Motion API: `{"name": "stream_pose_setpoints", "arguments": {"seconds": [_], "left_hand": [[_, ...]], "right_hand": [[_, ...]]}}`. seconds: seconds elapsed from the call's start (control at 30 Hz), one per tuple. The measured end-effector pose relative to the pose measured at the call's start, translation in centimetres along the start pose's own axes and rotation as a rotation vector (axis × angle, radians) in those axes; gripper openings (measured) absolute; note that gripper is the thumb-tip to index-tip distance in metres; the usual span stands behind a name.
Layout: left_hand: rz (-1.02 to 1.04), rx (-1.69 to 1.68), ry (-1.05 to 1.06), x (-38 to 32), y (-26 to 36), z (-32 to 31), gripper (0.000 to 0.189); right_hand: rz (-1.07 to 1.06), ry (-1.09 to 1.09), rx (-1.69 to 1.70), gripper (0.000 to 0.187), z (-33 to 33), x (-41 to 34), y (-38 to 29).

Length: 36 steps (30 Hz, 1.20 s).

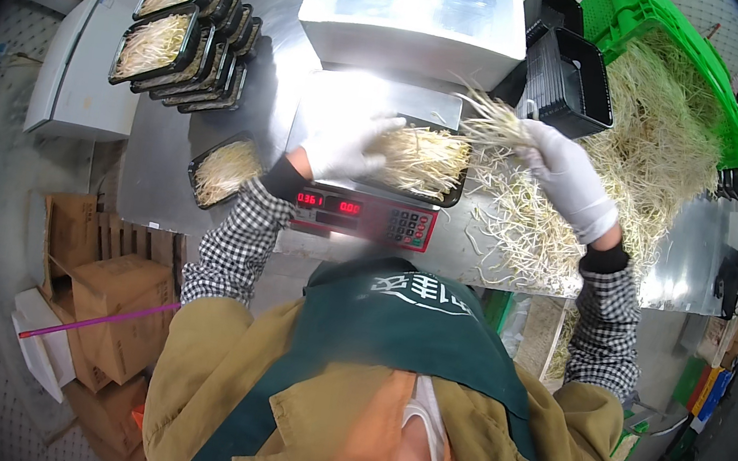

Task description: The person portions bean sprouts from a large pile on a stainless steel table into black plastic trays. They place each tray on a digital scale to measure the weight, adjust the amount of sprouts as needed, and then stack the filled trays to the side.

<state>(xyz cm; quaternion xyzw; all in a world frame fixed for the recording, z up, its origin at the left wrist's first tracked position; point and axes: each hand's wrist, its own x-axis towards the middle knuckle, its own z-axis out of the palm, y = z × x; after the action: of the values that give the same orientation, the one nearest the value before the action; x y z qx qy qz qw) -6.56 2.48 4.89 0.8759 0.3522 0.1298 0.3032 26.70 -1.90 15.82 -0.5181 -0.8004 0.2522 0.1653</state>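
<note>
A black plastic tray [451, 198] heaped with bean sprouts [425, 160] sits on a digital scale [370, 220] with a lit red display. My left hand [345, 149], in a white glove, is at the tray's left end, fingers spread against the sprouts. Just beyond the tray's right end, my gloved right hand [564, 176] grips a small bunch of bean sprouts [497, 123] above the scale's edge. Beneath and beside that hand spreads a large loose pile of bean sprouts [545, 234], lying on the steel table [164, 180].
A green plastic crate [729, 132] lies tipped at the back right, sprouts spilling out. Nested black trays [567, 81] stand beside a white foam box [409, 45]. Stacked filled trays [154, 45] and one single filled tray [225, 171] are at left. Cardboard boxes [120, 316] sit below.
</note>
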Motion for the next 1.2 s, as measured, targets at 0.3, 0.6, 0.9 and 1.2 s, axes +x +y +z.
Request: {"name": "stream_pose_setpoints", "arguments": {"seconds": [0.3,0.6,0.9,1.2], "left_hand": [[-0.145,-0.167,0.268,-0.6,1.3,-0.2,0.082],[0.045,0.25,0.034,1.8,0.4,4.5,0.088],[-0.092,0.255,0.009,2.5,1.1,4.8,0.084],[0.162,0.127,-0.012,1.0,-0.3,1.4,0.092]], "right_hand": [[-0.007,0.084,-0.577,0.062,14.7,2.6,-1.9],[0.008,0.118,-0.462,0.112,11.8,1.8,-1.2],[0.123,0.123,-0.39,0.023,12.6,0.1,4.1],[0.097,0.276,-0.025,0.018,1.2,-1.2,-0.5]]}}
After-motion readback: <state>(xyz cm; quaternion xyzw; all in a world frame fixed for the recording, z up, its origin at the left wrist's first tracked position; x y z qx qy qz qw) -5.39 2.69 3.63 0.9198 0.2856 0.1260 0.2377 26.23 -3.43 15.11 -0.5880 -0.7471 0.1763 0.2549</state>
